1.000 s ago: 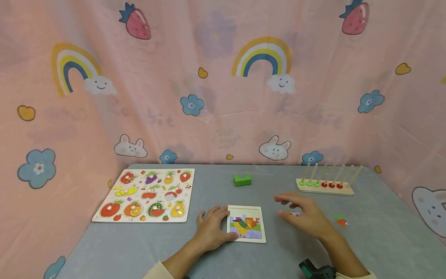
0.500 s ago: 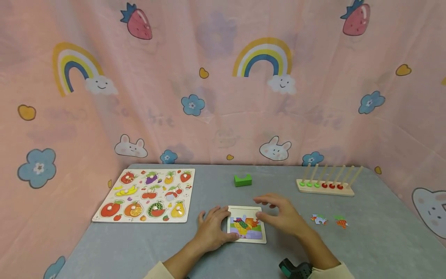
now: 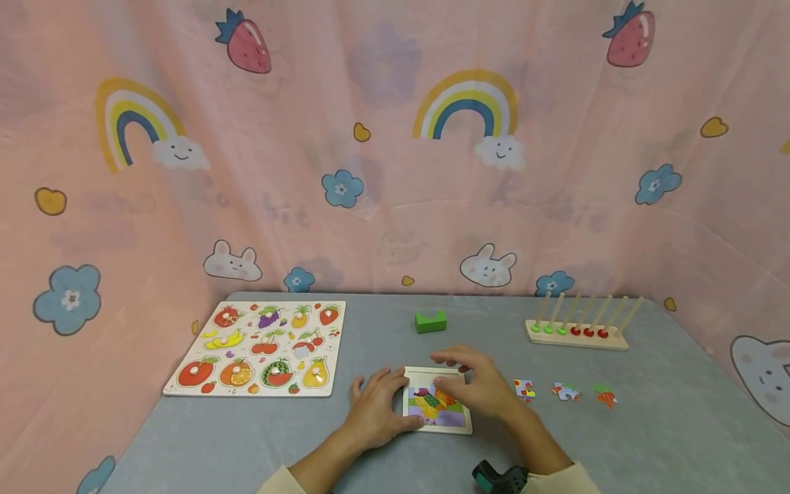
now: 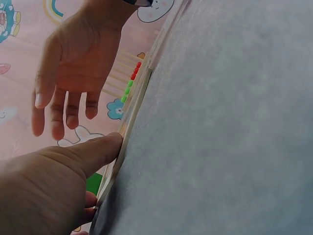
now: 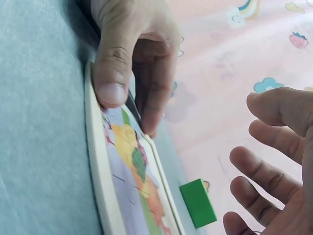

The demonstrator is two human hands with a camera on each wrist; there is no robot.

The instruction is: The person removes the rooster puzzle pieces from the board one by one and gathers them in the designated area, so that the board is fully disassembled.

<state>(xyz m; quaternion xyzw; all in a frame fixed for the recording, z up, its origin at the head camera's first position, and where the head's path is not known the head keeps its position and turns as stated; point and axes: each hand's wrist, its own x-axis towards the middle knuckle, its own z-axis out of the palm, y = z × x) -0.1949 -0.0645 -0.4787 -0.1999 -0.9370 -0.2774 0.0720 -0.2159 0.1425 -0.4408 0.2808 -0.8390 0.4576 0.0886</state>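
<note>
A small wooden jigsaw puzzle frame lies on the table in the head view. Assembled pieces showing a colourful picture fill its lower part, while the upper part shows bare pale wood. My left hand grips the frame at its left side, thumb on the near edge and fingers at the far edge. Over the frame's right side hovers my right hand, fingers apart and loosely bent, holding nothing; it hides part of the picture. To its right lie three loose jigsaw pieces: one red and yellow, one pale blue, one orange and green.
A fruit peg puzzle board lies at the left of the grey table. A green notched block stands at the back middle. A wooden peg rack with green and red beads stands at back right. A patterned pink curtain hangs behind.
My right hand has moved left, from above the loose pieces to over the frame, uncovering the leftmost loose piece. My left hand keeps its grip on the frame.
</note>
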